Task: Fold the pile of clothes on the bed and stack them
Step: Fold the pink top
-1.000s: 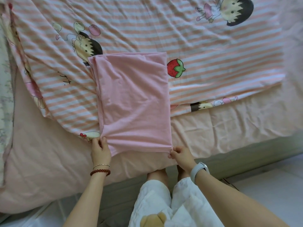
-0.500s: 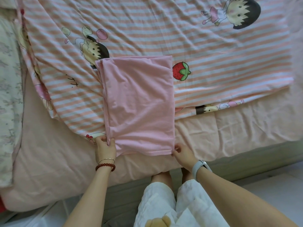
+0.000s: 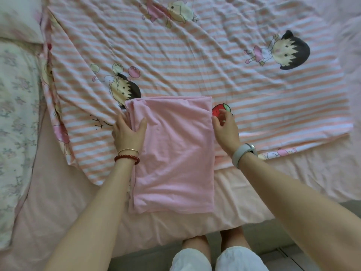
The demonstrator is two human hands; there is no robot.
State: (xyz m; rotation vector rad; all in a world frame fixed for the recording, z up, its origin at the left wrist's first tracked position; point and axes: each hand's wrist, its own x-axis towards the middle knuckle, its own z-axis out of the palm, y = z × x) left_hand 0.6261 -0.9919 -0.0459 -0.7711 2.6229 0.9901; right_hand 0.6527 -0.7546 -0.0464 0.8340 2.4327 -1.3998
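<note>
A pink garment (image 3: 173, 153), folded into a long rectangle, lies flat on the bed near its front edge. My left hand (image 3: 129, 132) grips the garment's left edge near the far end, thumb on top and fingers tucked under the fabric. My right hand (image 3: 225, 130) sits at the garment's right edge near the far end, thumb touching the fabric; its fingers are spread over the sheet and I cannot tell whether they hold the edge.
A pink-and-white striped cartoon sheet (image 3: 195, 65) covers the bed under the garment. A floral quilt (image 3: 15, 114) lies along the left side. A plain pink sheet (image 3: 293, 177) hangs over the front edge. My legs (image 3: 214, 255) stand against the bed.
Both hands have let go of the garment's near corners and moved up along its sides to the far end. The camera has moved closer over the bed.
</note>
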